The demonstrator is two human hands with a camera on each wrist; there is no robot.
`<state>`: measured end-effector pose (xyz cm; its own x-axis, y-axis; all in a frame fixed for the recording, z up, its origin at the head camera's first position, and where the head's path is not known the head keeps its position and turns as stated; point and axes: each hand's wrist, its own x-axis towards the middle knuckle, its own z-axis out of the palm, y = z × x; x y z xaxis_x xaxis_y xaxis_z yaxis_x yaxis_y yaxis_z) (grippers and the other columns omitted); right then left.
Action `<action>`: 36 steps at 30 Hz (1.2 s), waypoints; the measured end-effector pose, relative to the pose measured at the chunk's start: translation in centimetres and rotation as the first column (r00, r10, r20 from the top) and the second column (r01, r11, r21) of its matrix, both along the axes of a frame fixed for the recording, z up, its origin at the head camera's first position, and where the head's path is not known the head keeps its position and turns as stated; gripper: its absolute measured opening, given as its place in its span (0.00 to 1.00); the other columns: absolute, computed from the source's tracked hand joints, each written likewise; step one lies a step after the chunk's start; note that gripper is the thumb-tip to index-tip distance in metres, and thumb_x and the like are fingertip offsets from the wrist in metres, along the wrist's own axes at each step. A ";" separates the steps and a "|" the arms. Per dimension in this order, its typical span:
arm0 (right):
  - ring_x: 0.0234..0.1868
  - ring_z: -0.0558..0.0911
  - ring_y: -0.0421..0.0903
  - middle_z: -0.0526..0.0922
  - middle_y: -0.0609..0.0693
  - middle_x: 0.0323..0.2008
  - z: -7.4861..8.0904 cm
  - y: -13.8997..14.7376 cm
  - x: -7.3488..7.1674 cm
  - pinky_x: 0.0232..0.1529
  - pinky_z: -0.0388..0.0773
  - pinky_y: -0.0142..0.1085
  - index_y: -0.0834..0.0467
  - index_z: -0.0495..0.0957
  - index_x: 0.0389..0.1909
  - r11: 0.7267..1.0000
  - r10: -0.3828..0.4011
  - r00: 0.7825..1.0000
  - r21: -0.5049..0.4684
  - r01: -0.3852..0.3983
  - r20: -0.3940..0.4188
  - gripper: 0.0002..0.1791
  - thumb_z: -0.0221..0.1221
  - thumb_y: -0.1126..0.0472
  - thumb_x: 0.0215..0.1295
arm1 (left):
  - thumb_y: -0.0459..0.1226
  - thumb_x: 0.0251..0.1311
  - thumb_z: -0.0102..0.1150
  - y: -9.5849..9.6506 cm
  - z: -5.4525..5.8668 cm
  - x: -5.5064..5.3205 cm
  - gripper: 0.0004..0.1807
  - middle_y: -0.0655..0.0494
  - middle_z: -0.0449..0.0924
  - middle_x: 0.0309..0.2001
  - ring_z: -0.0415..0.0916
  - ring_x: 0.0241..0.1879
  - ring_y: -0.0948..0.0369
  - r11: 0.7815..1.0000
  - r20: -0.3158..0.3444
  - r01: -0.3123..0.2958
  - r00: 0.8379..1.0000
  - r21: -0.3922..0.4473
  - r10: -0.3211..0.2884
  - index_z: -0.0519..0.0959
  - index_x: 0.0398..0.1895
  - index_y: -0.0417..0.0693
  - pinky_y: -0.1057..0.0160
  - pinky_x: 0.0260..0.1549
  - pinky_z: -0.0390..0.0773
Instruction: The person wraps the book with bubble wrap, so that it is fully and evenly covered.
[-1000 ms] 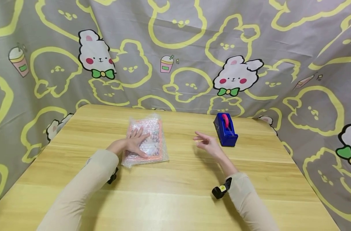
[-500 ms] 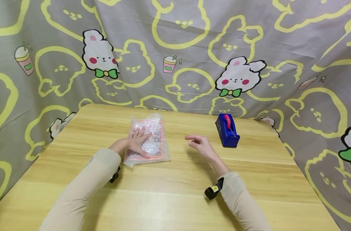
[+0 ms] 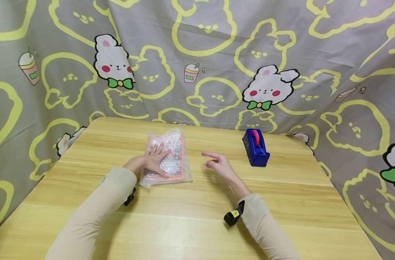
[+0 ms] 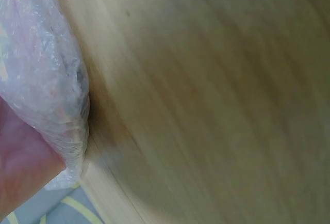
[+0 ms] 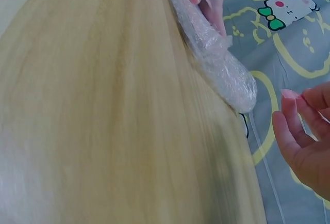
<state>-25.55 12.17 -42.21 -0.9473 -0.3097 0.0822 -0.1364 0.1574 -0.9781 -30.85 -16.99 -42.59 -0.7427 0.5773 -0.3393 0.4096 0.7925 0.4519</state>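
Observation:
A flat orange-bordered item in bubble wrap [image 3: 174, 164] lies on the table, left of centre. My left hand [image 3: 153, 162] rests on it with the fingers spread. In the left wrist view, the wrap bulges at its edge beside that hand's palm. My right hand [image 3: 219, 167] is raised over the table, between the wrapped item and a tape dispenser. Its thumb and index finger come together in the right wrist view, pinching a small see-through piece of tape [image 5: 290, 94] at the fingertips. Most of that piece is too faint to make out.
The blue tape dispenser [image 3: 257, 153], with a pink core, stands at the back right of the wooden table [image 3: 184, 224]. A grey curtain [image 3: 213, 65] with yellow outlines and rabbits hangs behind the table's far edge.
My right hand has moved left, away from the tape dispenser and closer to the wrapped item. The left hand stays on the bubble wrap. The head view has shifted slightly.

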 end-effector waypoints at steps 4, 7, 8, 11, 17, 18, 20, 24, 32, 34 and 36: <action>0.43 0.78 0.61 0.70 0.66 0.57 -0.3 -0.6 0.0 0.43 0.79 0.35 0.73 0.67 0.57 1.000 0.001 1.000 0.002 -0.001 -0.020 0.23 0.47 0.79 0.58 | 0.57 0.41 0.66 0.0 0.0 0.2 0.61 0.35 0.15 0.67 0.14 0.65 0.38 1.000 0.003 -0.005 1.000 0.002 0.005 0.39 0.72 0.47 0.37 0.59 0.20; 0.41 0.79 0.61 0.70 0.66 0.57 -0.4 -1.0 0.0 0.42 0.79 0.40 0.72 0.67 0.57 1.000 0.011 0.999 0.006 -0.010 -0.037 0.23 0.49 0.79 0.57 | 0.57 0.41 0.66 -0.1 0.0 0.2 0.61 0.34 0.16 0.67 0.15 0.65 0.37 1.000 0.002 -0.008 1.000 0.008 0.008 0.40 0.71 0.46 0.37 0.59 0.21; 0.41 0.79 0.61 0.70 0.66 0.57 -0.4 -1.2 0.1 0.42 0.79 0.42 0.72 0.67 0.57 1.000 0.015 0.999 0.008 -0.015 -0.044 0.24 0.50 0.79 0.57 | 0.57 0.41 0.66 -0.1 -0.1 0.2 0.61 0.34 0.16 0.67 0.15 0.65 0.37 1.000 0.000 -0.008 1.000 0.006 0.008 0.40 0.72 0.46 0.37 0.59 0.22; 0.39 0.80 0.60 0.70 0.66 0.58 -0.5 -1.7 0.1 0.41 0.80 0.42 0.72 0.67 0.57 1.000 0.019 0.999 -0.003 -0.020 -0.051 0.24 0.50 0.79 0.56 | 0.58 0.41 0.66 -0.1 -0.2 0.2 0.61 0.35 0.16 0.67 0.14 0.65 0.38 1.000 0.004 -0.008 1.000 0.004 0.008 0.40 0.72 0.46 0.37 0.59 0.22; 0.34 0.82 0.44 0.68 0.66 0.59 -0.8 -2.9 0.2 0.40 0.79 0.31 0.73 0.66 0.57 0.999 0.022 0.999 -0.034 -0.023 -0.036 0.25 0.49 0.79 0.56 | 0.58 0.41 0.65 0.0 -0.2 0.2 0.61 0.36 0.15 0.67 0.13 0.65 0.39 1.000 0.009 -0.004 1.000 -0.010 0.004 0.39 0.72 0.48 0.38 0.59 0.20; 0.34 0.81 0.41 0.68 0.66 0.59 -0.9 -3.2 0.2 0.40 0.79 0.31 0.73 0.65 0.57 0.999 0.026 0.999 -0.037 -0.027 -0.034 0.25 0.49 0.79 0.56 | 0.58 0.41 0.65 0.0 -0.2 0.1 0.61 0.36 0.15 0.67 0.13 0.65 0.39 1.000 0.009 -0.004 1.000 -0.007 0.004 0.39 0.72 0.48 0.38 0.59 0.20; 0.33 0.80 0.38 0.67 0.66 0.60 -0.9 -3.8 0.2 0.40 0.79 0.30 0.73 0.65 0.58 0.998 0.027 0.999 -0.051 -0.028 -0.025 0.25 0.48 0.79 0.56 | 0.58 0.41 0.65 0.0 -0.2 0.1 0.61 0.36 0.15 0.67 0.13 0.65 0.39 1.000 0.006 -0.005 1.000 -0.010 0.005 0.38 0.72 0.48 0.38 0.59 0.21; 0.31 0.79 0.38 0.65 0.65 0.61 -1.1 -4.9 0.2 0.40 0.79 0.30 0.71 0.65 0.59 0.997 0.003 1.000 -0.079 -0.002 0.005 0.26 0.48 0.78 0.55 | 0.58 0.42 0.65 -0.1 0.0 0.1 0.61 0.36 0.15 0.67 0.14 0.65 0.39 1.000 0.004 -0.006 1.000 -0.010 0.006 0.38 0.72 0.47 0.37 0.60 0.23; 0.30 0.78 0.36 0.61 0.64 0.63 -1.7 -7.2 0.3 0.41 0.79 0.31 0.70 0.61 0.62 0.980 -0.020 0.990 -0.191 0.046 0.136 0.27 0.42 0.75 0.58 | 0.58 0.42 0.65 0.0 0.1 0.1 0.61 0.36 0.15 0.68 0.14 0.65 0.39 1.000 0.002 -0.010 1.000 -0.022 0.010 0.38 0.72 0.48 0.38 0.60 0.22; 0.31 0.78 0.37 0.60 0.63 0.63 -1.8 -7.7 0.3 0.41 0.78 0.29 0.70 0.61 0.62 0.972 -0.020 0.986 -0.228 0.058 0.165 0.27 0.42 0.74 0.59 | 0.58 0.42 0.65 0.1 0.1 0.0 0.61 0.37 0.15 0.68 0.13 0.65 0.39 1.000 -0.001 -0.007 1.000 -0.027 0.007 0.38 0.72 0.49 0.38 0.60 0.21; 0.33 0.79 0.38 0.59 0.63 0.64 -1.8 -8.1 0.3 0.41 0.78 0.28 0.70 0.59 0.63 0.965 -0.015 0.983 -0.256 0.062 0.183 0.25 0.41 0.73 0.62 | 0.59 0.42 0.65 0.1 0.1 0.0 0.61 0.37 0.15 0.68 0.13 0.65 0.39 1.000 -0.005 -0.005 1.000 -0.028 0.005 0.38 0.72 0.49 0.38 0.59 0.20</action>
<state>-25.21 4.11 -44.00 -0.9647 -0.2630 -0.0164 0.0450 -0.1032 -0.9936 -30.89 -16.91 -42.50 -0.7474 0.5636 -0.3517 0.4077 0.8071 0.4270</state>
